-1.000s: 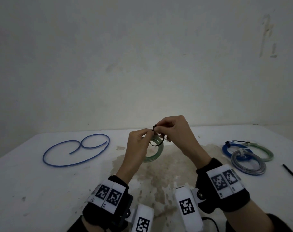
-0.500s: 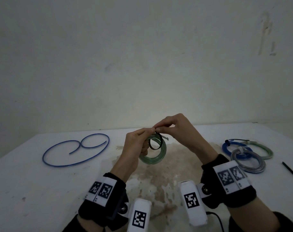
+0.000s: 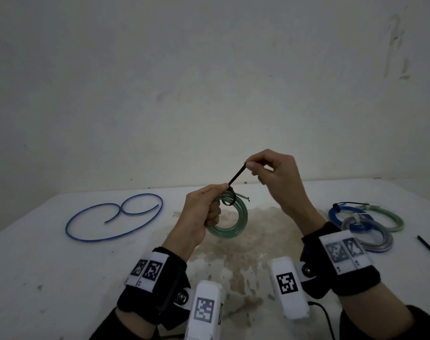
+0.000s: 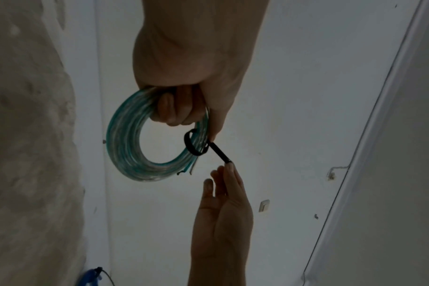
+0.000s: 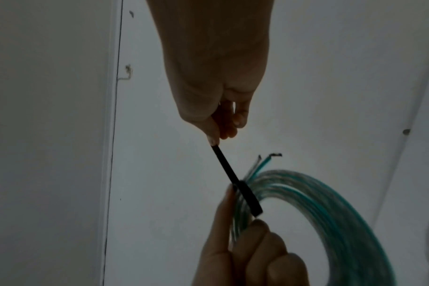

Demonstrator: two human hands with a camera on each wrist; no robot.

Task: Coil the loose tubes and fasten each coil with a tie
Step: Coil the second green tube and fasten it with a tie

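My left hand (image 3: 199, 212) grips the green coil (image 3: 233, 224) so its loops stay bunched. My right hand (image 3: 275, 177) pinches the black tie's (image 3: 236, 176) tail, pulling it tight.

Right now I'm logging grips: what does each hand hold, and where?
Left hand grips the green tube coil at its rim beside the tie loop; right hand pinches the black tie by its free tail end.

The left hand (image 3: 201, 212) is held raised with fingers curled and thumb pressed to forefinger, while the right hand (image 3: 274, 179), higher and farther, is pinched at thumb and forefinger.
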